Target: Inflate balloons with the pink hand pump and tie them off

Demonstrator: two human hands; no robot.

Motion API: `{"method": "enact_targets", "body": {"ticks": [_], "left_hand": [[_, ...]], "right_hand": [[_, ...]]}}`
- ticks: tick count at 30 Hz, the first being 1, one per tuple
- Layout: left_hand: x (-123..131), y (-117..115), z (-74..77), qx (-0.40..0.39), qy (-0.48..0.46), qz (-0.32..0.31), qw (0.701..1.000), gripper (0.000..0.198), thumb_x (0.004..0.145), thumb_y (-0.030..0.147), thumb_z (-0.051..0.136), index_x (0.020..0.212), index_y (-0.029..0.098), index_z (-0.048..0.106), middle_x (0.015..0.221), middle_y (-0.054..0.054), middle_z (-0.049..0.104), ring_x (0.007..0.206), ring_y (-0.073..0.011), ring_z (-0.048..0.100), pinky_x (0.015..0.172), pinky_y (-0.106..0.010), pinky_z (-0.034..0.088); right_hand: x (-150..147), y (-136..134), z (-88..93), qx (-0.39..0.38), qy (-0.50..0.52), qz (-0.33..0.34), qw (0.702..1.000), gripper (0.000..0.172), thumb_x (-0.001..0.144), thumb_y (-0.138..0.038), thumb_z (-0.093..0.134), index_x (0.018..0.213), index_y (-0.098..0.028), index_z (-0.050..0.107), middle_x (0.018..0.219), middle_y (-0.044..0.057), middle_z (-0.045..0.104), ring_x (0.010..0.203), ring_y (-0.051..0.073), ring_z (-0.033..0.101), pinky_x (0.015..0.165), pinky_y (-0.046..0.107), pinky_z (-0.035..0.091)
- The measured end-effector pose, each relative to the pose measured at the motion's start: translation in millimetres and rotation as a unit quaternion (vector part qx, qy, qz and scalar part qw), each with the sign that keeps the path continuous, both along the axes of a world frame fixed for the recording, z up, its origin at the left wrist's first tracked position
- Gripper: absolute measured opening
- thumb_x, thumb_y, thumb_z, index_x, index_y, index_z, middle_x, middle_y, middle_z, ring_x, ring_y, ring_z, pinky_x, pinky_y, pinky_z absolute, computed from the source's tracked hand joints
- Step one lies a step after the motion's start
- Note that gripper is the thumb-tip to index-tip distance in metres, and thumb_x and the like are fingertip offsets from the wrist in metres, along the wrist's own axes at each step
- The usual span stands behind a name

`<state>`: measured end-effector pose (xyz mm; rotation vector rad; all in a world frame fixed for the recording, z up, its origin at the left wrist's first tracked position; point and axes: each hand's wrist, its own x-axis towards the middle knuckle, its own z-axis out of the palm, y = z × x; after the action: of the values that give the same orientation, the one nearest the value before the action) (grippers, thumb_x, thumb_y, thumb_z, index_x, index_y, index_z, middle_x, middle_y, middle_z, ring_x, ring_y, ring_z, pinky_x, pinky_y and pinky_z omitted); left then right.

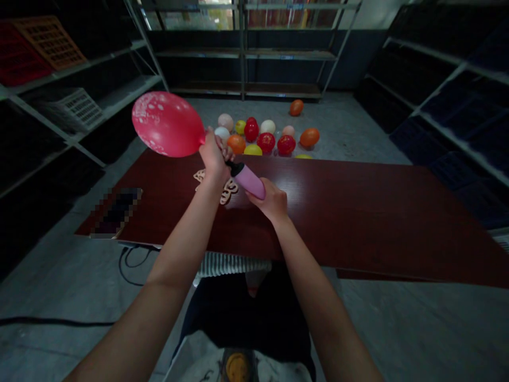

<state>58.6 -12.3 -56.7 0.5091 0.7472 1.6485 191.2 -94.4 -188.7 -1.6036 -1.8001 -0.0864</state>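
Note:
A red balloon [169, 124] with white print, blown up, points away to the upper left above the table. My left hand [214, 154] is closed around its neck, where the black nozzle end of a pink hand pump also meets the fingers. How far the nozzle sits inside the neck is hidden. My right hand [272, 200] grips the rear end of the pink balloon pump [250, 180], which slants between both hands. Beneath my left wrist, flat wooden cut-out pieces [228, 191] lie on the table, partly covered by the forearm.
The dark red-brown table [358, 212] spans the view. A pixelated phone-like object [117, 212] lies at its left end. Several balloons [265, 142] rest on the floor beyond the far edge. Metal shelves [242, 53] hold crates at left. A black cable [55, 321] crosses the floor.

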Motion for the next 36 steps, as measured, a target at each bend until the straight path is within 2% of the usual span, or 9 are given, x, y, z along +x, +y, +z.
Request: {"method": "enact_targets", "body": {"ticks": [5, 9, 15, 18, 21, 25, 28, 31, 36], "left_hand": [[-52, -10, -14.8, -0.044, -0.075, 0.022, 0.996, 0.052, 0.106, 0.037, 0.043, 0.060, 0.020, 0.025, 0.041, 0.008, 0.021, 0.032, -0.0070, 0.020, 0.037, -0.022, 0.020], [-89, -17, -12.3, -0.033, -0.100, 0.035, 0.994, 0.048, 0.106, 0.029, 0.036, 0.060, 0.020, 0.023, 0.041, 0.008, 0.022, 0.031, -0.0062, 0.021, 0.037, -0.021, 0.021], [-144, -17, 18.5, -0.027, -0.091, 0.071, 0.993, 0.049, 0.108, 0.033, 0.034, 0.063, 0.020, 0.021, 0.041, 0.009, 0.021, 0.031, -0.0057, 0.020, 0.038, -0.020, 0.021], [-156, -15, 39.8, -0.003, -0.071, 0.075, 0.995, 0.049, 0.107, 0.035, 0.036, 0.063, 0.020, 0.021, 0.042, 0.008, 0.021, 0.031, -0.0064, 0.020, 0.038, -0.020, 0.022], [-141, -14, 61.5, 0.031, -0.048, 0.064, 0.996, 0.052, 0.106, 0.038, 0.042, 0.061, 0.020, 0.022, 0.042, 0.006, 0.022, 0.032, -0.0077, 0.021, 0.036, -0.021, 0.022], [-98, -17, 88.1, 0.079, -0.011, 0.055, 0.995, 0.056, 0.108, 0.041, 0.038, 0.059, 0.020, 0.021, 0.042, 0.006, 0.019, 0.032, -0.0069, 0.018, 0.035, -0.020, 0.019], [-67, -17, 97.8, 0.109, 0.025, 0.050, 0.992, 0.057, 0.108, 0.042, 0.038, 0.058, 0.019, 0.022, 0.041, 0.006, 0.018, 0.033, -0.0065, 0.016, 0.035, -0.021, 0.018], [-39, -13, 88.6, 0.117, 0.038, 0.027, 0.992, 0.058, 0.106, 0.046, 0.045, 0.059, 0.020, 0.024, 0.042, 0.006, 0.018, 0.032, -0.0065, 0.016, 0.035, -0.023, 0.017], [8, -3, 37.2, 0.052, 0.039, -0.015, 0.998, 0.059, 0.107, 0.042, 0.042, 0.055, 0.020, 0.025, 0.041, 0.006, 0.018, 0.030, -0.0068, 0.018, 0.034, -0.023, 0.016]], "right_hand": [[-6, -4, -0.3, 0.008, -0.078, 0.052, 0.996, 0.052, 0.090, -0.059, 0.064, 0.122, -0.018, 0.065, 0.109, 0.009, 0.077, 0.090, 0.023, 0.073, 0.071, 0.030, 0.048], [-7, -8, -1.1, 0.011, -0.124, 0.067, 0.990, 0.056, 0.091, -0.060, 0.063, 0.127, -0.017, 0.063, 0.108, 0.010, 0.077, 0.090, 0.024, 0.073, 0.071, 0.031, 0.048], [-10, -9, 0.1, 0.032, -0.132, 0.084, 0.987, 0.053, 0.090, -0.057, 0.066, 0.123, -0.017, 0.065, 0.105, 0.010, 0.077, 0.086, 0.024, 0.073, 0.072, 0.032, 0.049], [-11, -9, 0.5, 0.050, -0.116, 0.088, 0.988, 0.052, 0.089, -0.056, 0.067, 0.122, -0.016, 0.065, 0.104, 0.010, 0.077, 0.085, 0.024, 0.074, 0.072, 0.032, 0.051], [-10, -9, -0.2, 0.066, -0.087, 0.082, 0.991, 0.050, 0.089, -0.055, 0.068, 0.121, -0.016, 0.064, 0.106, 0.011, 0.077, 0.086, 0.024, 0.074, 0.072, 0.032, 0.052], [-3, -8, -3.7, 0.081, -0.045, 0.053, 0.994, 0.047, 0.088, -0.052, 0.068, 0.118, -0.015, 0.063, 0.102, 0.012, 0.077, 0.084, 0.024, 0.075, 0.071, 0.032, 0.054], [1, -6, -7.4, 0.075, -0.018, 0.031, 0.997, 0.046, 0.090, -0.052, 0.065, 0.119, -0.016, 0.062, 0.099, 0.012, 0.077, 0.083, 0.025, 0.075, 0.071, 0.033, 0.054], [2, -5, -10.3, 0.057, -0.002, 0.011, 0.998, 0.048, 0.091, -0.055, 0.063, 0.121, -0.017, 0.061, 0.103, 0.013, 0.077, 0.085, 0.027, 0.075, 0.071, 0.034, 0.054], [3, -1, -11.5, 0.036, 0.005, -0.030, 0.999, 0.051, 0.091, -0.055, 0.062, 0.123, -0.016, 0.060, 0.104, 0.013, 0.077, 0.085, 0.027, 0.075, 0.068, 0.033, 0.052]]}}
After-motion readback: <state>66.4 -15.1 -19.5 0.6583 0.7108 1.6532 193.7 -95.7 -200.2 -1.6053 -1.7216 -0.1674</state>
